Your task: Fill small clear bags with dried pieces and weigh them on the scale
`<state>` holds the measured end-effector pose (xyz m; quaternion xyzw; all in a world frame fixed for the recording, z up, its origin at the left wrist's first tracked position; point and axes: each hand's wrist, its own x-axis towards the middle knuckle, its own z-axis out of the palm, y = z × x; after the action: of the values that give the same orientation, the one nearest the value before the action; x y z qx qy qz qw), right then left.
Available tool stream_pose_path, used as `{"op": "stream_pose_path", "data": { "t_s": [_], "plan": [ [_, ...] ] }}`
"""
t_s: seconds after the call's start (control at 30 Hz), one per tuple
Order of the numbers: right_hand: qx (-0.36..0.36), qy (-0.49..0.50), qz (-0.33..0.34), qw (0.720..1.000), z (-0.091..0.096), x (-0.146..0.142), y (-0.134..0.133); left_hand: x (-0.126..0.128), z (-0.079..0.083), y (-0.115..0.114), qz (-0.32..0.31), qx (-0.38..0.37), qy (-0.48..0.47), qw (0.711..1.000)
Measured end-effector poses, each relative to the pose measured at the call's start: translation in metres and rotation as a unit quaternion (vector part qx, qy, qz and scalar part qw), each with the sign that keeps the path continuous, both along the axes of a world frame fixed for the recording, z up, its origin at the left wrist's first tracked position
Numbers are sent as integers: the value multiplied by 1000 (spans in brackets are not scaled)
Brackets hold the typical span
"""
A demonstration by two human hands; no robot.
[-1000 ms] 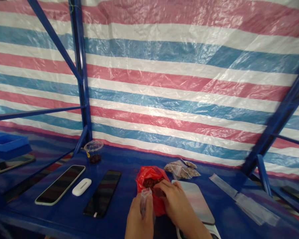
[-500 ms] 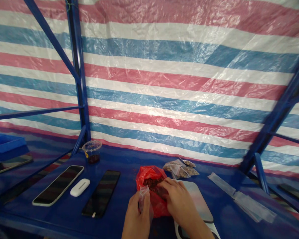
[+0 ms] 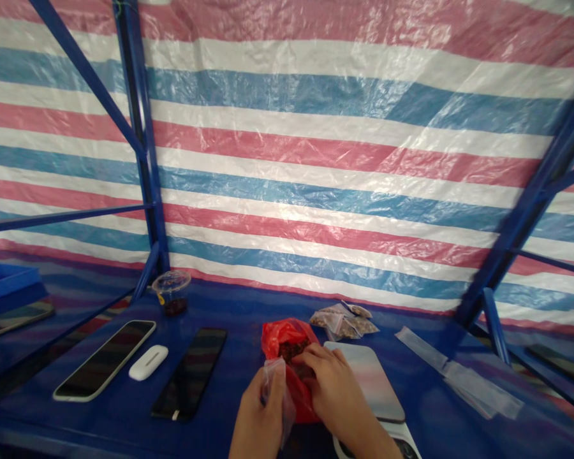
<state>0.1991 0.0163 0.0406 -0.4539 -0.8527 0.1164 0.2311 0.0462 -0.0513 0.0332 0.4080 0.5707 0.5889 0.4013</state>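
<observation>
A small clear plastic zip bag (image 3: 286,392) is pinched between the thumb and fingers of my left hand (image 3: 263,408). Just beyond it, a red plastic bag (image 3: 287,331) lies with its mouth open, showing dark reddish-brown dried bits (image 3: 291,350). My right hand (image 3: 332,386) reaches over the red bag from the right, its fingers curled together at the bag's mouth beside the clear bag. What those fingertips grip is hidden. Under my right forearm is a white scale (image 3: 370,379) with a shiny flat plate.
Several filled small bags (image 3: 344,320) lie behind the scale. Flat clear bags (image 3: 481,386) are at the right. Leftward are a black phone (image 3: 191,373), a white earbud case (image 3: 148,363), a pale-edged phone (image 3: 106,360) and a lidded plastic cup (image 3: 173,294). Blue posts (image 3: 143,140) frame a striped sheet.
My right fingers have shifted slightly left, closer to the clear bag, and look more curled. My left hand keeps hold of that bag. The whole view has shifted slightly.
</observation>
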Motion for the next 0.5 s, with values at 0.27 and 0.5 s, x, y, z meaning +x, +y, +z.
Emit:
{"op": "stream_pose_path", "data": {
  "t_s": [0.27,0.5],
  "plan": [
    [-16,38,4,999,1,0,-5,-2,-6,4,-6,-2,-24,1000],
    [-40,95,23,994,4,-4,-10,-2,-19,9,1,-19,-76,997]
  ]
}}
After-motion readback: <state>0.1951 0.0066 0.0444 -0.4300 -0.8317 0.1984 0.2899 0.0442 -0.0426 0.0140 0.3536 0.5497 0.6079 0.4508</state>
